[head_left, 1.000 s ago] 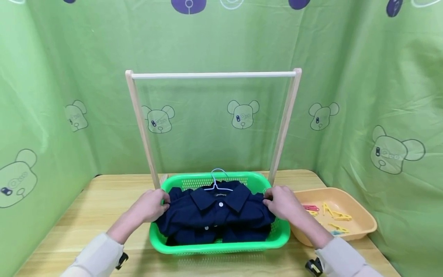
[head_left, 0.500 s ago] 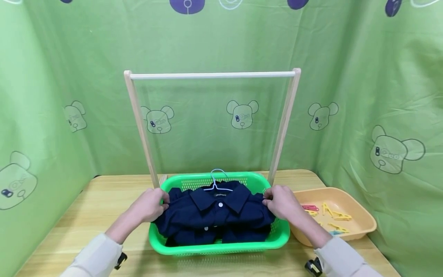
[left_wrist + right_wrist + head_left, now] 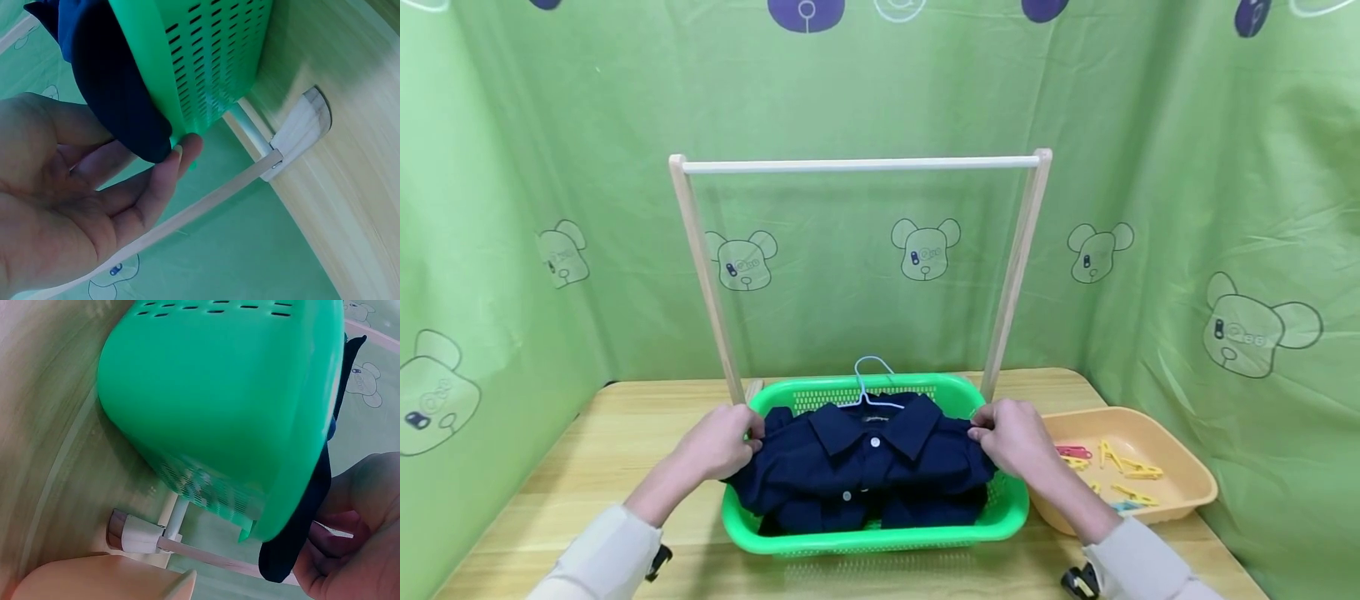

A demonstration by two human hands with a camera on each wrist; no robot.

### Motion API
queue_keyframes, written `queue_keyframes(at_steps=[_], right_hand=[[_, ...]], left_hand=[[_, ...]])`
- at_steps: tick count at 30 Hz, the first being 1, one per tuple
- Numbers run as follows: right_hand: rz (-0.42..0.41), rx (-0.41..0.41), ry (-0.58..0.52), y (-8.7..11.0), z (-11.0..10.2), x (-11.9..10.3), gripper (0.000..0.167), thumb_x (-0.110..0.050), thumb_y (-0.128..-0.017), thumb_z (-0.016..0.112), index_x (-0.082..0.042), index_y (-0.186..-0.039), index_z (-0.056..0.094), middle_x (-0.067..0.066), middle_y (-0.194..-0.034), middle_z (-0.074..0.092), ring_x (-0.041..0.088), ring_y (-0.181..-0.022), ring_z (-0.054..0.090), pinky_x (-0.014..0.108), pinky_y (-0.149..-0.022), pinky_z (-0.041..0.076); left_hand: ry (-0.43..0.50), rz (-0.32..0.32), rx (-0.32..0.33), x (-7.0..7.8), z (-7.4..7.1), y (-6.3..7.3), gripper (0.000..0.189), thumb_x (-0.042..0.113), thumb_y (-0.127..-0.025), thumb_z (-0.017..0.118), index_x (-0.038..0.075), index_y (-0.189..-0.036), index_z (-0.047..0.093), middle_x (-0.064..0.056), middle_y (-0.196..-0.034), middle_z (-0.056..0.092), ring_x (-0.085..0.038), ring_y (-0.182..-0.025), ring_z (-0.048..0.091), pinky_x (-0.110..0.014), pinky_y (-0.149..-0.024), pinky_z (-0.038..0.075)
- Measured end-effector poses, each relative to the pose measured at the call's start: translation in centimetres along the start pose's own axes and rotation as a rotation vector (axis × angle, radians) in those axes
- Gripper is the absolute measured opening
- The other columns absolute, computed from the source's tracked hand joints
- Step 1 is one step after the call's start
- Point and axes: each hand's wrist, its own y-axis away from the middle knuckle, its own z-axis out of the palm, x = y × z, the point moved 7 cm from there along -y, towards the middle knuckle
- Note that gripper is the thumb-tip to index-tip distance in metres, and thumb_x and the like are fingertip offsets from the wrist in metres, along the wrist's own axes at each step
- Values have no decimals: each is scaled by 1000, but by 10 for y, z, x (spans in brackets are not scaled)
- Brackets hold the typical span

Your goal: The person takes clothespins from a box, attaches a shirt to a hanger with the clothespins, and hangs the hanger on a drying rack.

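Note:
A dark navy button-up shirt [image 3: 865, 462] lies in the green basket [image 3: 880, 543], collar toward the back. At its neck sits a thin pale hanger [image 3: 863, 385], whose hook sticks up above the collar; the rest of the hanger is hidden by cloth. My left hand [image 3: 718, 442] pinches the shirt's left shoulder area at the basket's left side, and the left wrist view shows the dark cloth [image 3: 119, 81] between thumb and fingers. Over the basket's right rim, my right hand [image 3: 1015, 437] pinches the opposite shoulder area, with dark cloth [image 3: 300, 531] at its fingertips.
Behind the basket stands a wooden rack with a white horizontal bar [image 3: 861, 165]. An orange tray [image 3: 1187, 483] at the right holds several clothespins [image 3: 1131, 496]. Wooden table [image 3: 587, 467] extends to the left. Green printed curtains [image 3: 850, 308] surround the table.
The hanger hook has risen slightly and leans a little left. Both hands keep their hold on the shirt; the left hand has shifted slightly left and up.

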Motion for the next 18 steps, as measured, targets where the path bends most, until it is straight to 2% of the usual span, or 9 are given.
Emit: queue_keyframes(at_steps=[8,18], right_hand=[[-12,33,49,2,-1,-2,13,-10,-86,76,-13,-73,73,2,-73,70,19,-68,61,36,-63,50],[47,31,43,4,-3,0,20,-14,-88,73,-13,-69,66,2,-67,60,19,-61,52,32,-54,40]], left_hand=[[19,43,-32,0,1,0,21,-5,-83,66,12,-71,63,4,-66,56,-13,-61,49,-30,-60,43],[35,57,-34,1,-2,0,22,-7,-82,61,11,-69,58,5,-62,47,-13,-58,44,-27,-57,38]])
